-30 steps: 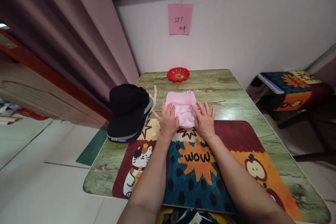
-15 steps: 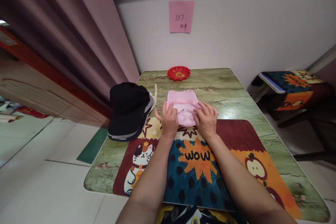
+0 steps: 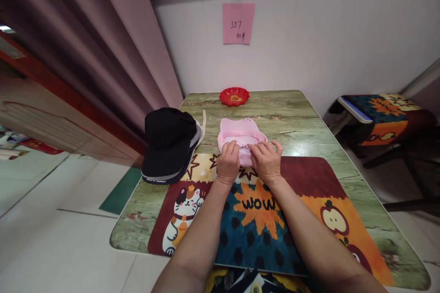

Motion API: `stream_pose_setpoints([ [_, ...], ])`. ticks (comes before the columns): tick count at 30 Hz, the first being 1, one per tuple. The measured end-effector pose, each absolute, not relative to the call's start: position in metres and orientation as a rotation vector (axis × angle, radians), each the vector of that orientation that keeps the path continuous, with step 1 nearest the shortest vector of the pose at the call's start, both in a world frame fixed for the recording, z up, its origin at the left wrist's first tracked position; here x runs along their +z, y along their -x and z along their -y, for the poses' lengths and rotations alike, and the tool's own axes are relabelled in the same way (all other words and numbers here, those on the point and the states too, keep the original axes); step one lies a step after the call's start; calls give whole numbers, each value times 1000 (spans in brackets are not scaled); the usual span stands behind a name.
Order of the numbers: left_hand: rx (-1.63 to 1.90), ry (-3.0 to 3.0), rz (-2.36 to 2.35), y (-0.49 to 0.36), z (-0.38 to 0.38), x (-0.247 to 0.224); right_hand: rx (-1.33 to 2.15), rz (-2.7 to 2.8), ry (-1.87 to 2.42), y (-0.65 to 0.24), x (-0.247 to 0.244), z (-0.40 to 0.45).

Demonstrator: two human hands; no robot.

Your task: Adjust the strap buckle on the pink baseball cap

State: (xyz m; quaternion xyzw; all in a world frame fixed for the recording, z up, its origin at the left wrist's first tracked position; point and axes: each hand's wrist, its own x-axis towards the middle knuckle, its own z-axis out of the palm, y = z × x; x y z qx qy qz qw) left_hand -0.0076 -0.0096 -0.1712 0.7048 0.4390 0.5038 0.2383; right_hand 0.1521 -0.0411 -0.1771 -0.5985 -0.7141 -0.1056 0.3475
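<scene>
WOW mat (image 3: 319, 174): nearest my remote view, beneath both forearms (image 3: 202, 229).
Left hand (image 3: 228, 163): fingers closed on the near rim of the pink cap (image 3: 241, 136), left of its middle.
Right hand (image 3: 267, 163): fingertips pinch the same rim, right of the middle; neither hand sits clearly nearer.
Pink cap: on the table (image 3: 282, 105), straight ahead of both hands, its brim-to-back axis running away from them, brim toward the wall (image 3: 302, 32).
Hard to read: thumbs, the small grey detail (image 3: 244, 146) between the fingertips, marks (image 3: 247, 119) on the brim.
Black cap (image 3: 168, 139): at left, apart from the hands; whether a second cap sits beneath, I cannot tell.
Red dish (image 3: 234, 96): stands beyond the brim, apart.
Pink note (image 3: 238, 24): hangs on the wall, marked 357.
</scene>
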Motion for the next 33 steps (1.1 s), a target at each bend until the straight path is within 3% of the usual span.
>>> stream_pose_setpoints([
  [7,1444,-1891,-1373,14,-3,-176,-355,1796,1715,-152,-180,39],
  [15,1488,-1744,-1362,22,-7,-178,72,1394,1690,-162,-193,30],
  [21,1446,-1480,-1246,13,0,-176,147,1328,1535,-163,-189,31],
  [27,1424,-1289,-1125,14,-3,-174,25,1366,1530,-162,-191,33],
  [33,1479,-1456,-1241,16,-3,-177,-375,1576,1291,-152,-177,43],
])
